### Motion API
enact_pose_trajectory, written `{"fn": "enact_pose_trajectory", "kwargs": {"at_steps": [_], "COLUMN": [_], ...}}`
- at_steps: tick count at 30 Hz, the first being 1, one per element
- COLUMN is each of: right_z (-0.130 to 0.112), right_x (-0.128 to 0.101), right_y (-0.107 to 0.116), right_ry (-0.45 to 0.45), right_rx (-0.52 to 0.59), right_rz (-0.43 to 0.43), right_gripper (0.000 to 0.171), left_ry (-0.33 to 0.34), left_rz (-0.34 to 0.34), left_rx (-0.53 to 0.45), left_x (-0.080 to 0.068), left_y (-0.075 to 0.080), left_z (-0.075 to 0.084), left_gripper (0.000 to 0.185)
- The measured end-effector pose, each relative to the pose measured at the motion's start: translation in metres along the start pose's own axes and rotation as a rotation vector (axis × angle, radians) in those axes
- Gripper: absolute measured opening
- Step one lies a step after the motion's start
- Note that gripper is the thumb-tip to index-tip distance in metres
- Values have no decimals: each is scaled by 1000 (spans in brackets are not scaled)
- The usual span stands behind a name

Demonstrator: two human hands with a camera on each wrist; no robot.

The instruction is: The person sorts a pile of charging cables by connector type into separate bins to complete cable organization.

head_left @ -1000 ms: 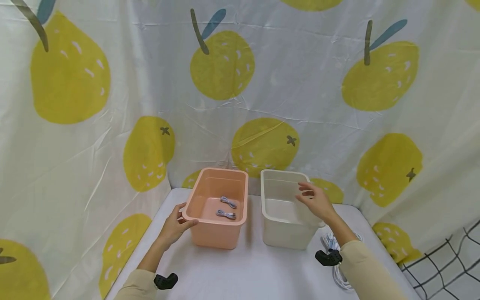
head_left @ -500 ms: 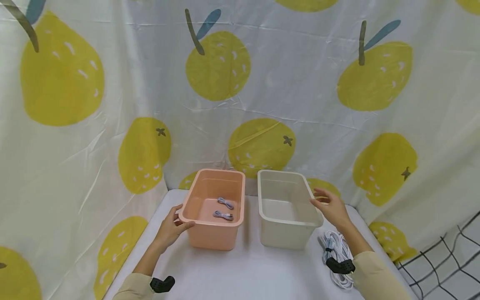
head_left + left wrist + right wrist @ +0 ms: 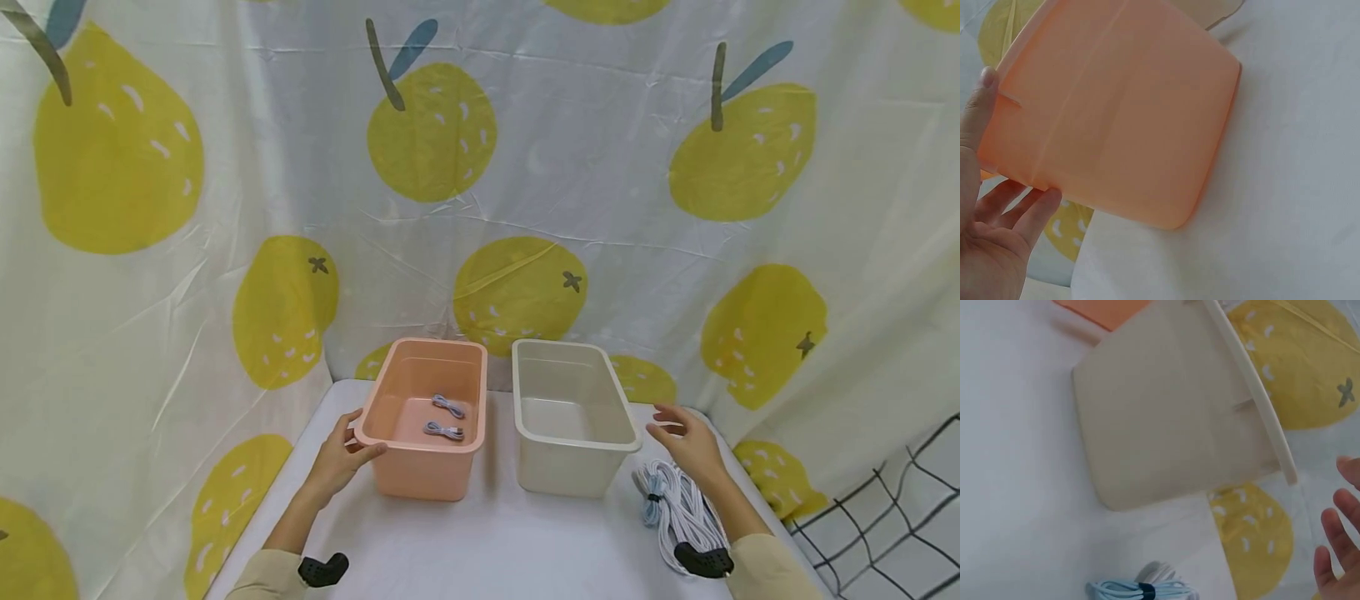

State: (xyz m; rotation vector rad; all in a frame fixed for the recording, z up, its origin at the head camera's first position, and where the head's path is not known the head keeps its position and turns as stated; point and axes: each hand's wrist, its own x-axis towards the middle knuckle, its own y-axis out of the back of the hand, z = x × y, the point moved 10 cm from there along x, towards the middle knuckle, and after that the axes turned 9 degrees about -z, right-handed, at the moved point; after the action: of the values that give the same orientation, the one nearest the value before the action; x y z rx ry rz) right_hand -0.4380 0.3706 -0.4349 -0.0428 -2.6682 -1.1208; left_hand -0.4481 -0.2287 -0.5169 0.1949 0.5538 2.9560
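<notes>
**Left hand steadies the pink bin, right hand hangs free over the cable bundle**

The left hand point(image 3: 341, 458) has a light grip on the near left corner of the pink bin point(image 3: 420, 462): the thumb lies along the rim and the fingers curl under the lip, as the left wrist view shows, with the fingers point(image 3: 1032, 209) tucked at the bin's lower edge. The right hand point(image 3: 686, 442) holds nothing; its fingers are spread and relaxed, hovering just right of the white bin point(image 3: 566, 467) and just above the white cable bundle point(image 3: 678, 512), not touching either.

The pink bin stands upright on the white surface point(image 3: 487, 542), towards its back left, and two small coiled cables point(image 3: 444, 419) lie on its floor. The white bin stands just beside it to the right, apart by a narrow gap, with nothing visible inside. The larger bundle lies on the surface at the white bin's near right corner, tied with a dark band.

By my reading, the step in hand is the reach for the bundle, with the pink bin held steady meanwhile. The next move would call for the right hand to drop lower and close round the coils near the band, so that the loops lift together rather than trailing loose.

A fruit-printed curtain point(image 3: 480, 167) hangs behind and to both sides of the surface.
</notes>
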Motion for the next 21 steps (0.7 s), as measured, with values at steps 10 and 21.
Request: {"fn": "enact_pose_trajectory", "kwargs": {"at_steps": [10,21], "right_z": [26,67], "right_x": [-16,-37], "right_y": [-1,-15], "right_ry": [-56,-135], "right_rx": [12,-10], "right_rz": [-8,7], "right_gripper": [57,55], "left_ry": [-21,-37], "left_rz": [-3,3], "left_rx": [-11,-15], "left_x": [1,0], "left_y": [0,0], "left_z": [1,2], "left_gripper": [92,90]}}
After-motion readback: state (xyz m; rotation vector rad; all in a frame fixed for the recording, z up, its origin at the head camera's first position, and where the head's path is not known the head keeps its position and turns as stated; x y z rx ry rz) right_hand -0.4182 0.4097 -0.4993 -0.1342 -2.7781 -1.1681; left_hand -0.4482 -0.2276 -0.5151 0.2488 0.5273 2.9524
